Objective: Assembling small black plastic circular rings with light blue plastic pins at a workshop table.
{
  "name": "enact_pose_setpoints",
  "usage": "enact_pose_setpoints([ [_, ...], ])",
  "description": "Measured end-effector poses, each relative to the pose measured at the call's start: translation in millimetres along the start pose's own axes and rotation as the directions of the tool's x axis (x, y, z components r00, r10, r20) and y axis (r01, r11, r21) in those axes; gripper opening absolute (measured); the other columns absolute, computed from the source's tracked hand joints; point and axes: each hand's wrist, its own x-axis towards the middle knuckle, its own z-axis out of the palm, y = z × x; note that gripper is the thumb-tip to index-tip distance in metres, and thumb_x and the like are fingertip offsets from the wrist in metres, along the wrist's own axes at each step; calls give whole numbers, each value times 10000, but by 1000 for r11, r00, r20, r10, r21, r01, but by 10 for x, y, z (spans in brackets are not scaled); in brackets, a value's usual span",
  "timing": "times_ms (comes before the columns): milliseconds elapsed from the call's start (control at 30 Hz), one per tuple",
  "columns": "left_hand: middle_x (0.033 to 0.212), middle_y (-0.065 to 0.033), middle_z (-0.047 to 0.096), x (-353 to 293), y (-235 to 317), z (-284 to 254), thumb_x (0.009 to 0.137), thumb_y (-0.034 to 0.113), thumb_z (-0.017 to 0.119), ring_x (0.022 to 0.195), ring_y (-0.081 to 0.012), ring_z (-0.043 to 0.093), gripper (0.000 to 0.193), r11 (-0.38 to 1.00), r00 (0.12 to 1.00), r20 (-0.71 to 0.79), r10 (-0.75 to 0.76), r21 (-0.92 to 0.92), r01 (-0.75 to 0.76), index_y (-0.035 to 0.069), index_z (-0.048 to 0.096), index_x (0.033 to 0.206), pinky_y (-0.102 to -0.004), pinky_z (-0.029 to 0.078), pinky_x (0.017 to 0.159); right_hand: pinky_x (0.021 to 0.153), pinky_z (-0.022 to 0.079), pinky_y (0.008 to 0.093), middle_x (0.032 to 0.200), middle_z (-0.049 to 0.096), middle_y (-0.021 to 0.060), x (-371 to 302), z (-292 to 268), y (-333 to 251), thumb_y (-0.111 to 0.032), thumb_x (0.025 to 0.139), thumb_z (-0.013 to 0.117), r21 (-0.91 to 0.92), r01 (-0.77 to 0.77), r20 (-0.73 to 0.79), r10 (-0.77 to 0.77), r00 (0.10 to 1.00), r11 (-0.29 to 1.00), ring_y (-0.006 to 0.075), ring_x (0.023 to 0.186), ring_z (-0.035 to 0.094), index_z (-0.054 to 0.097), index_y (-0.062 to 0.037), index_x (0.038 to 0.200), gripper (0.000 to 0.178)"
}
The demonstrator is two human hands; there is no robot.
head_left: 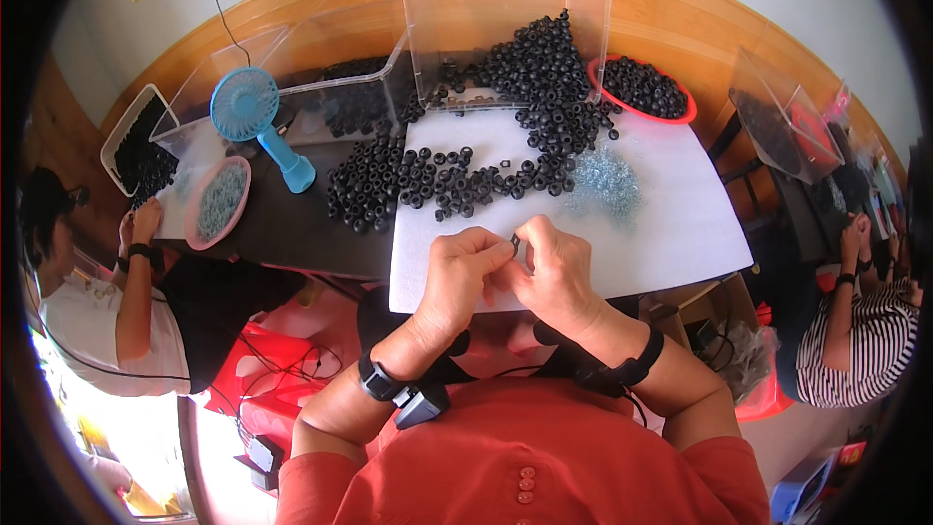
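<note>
Close together over the near part of the white sheet (671, 224), my left hand (459, 267) and my right hand (556, 270) pinch a small black piece (515, 242) between their fingertips. The fingers cover most of it, so its exact kind does not show. Just beyond them lies a loose spread of small round black plastic parts (457, 182), some with holes. A heap of tiny clear or silvery bits (604, 185) rests right of it, too small to name. More black parts (544, 58) spill from a tipped clear plastic bin (413, 29) at the back.
A red bowl (643, 90) of black parts stands back right. Leftward are a blue handheld fan (245, 105), a pink bowl (199, 233) of small pale pieces and another clear bin (292, 44). Seated people work at left (107, 331) and right (855, 350).
</note>
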Motion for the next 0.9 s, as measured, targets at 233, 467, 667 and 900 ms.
enact_pose_setpoints([
  [233,740,-107,684,-40,-2,-29,997,106,596,555,-140,608,192,990,997,46,-66,-125,72,-60,671,937,-235,448,435,475,456,416,654,584,97,156,-84,86,-140,703,769,31,141,114,-143,983,990,312,529,605,481,-60,845,330],
  [467,721,-111,676,-38,-21,-46,989,99,601,517,-126,588,178,990,996,39,-83,-108,87,-49,663,913,-231,432,420,464,449,421,646,582,96,98,-50,72,-145,704,759,44,135,134,-139,981,990,320,526,607,472,-62,843,330],
  [667,695,-105,670,-53,0,-70,985,99,604,487,-121,570,180,995,993,66,-93,-36,95,-48,666,902,-230,428,418,467,457,423,651,597,107,66,-61,74,-148,719,759,93,90,159,-104,982,992,326,534,620,473,-69,840,320],
  [900,691,-107,665,-77,70,-30,979,98,616,484,-137,582,186,991,995,64,-78,-108,85,-54,673,889,-240,438,416,475,459,414,635,606,110,10,-66,45,-169,790,763,146,-52,200,22,980,988,315,535,624,505,-67,890,295],
])
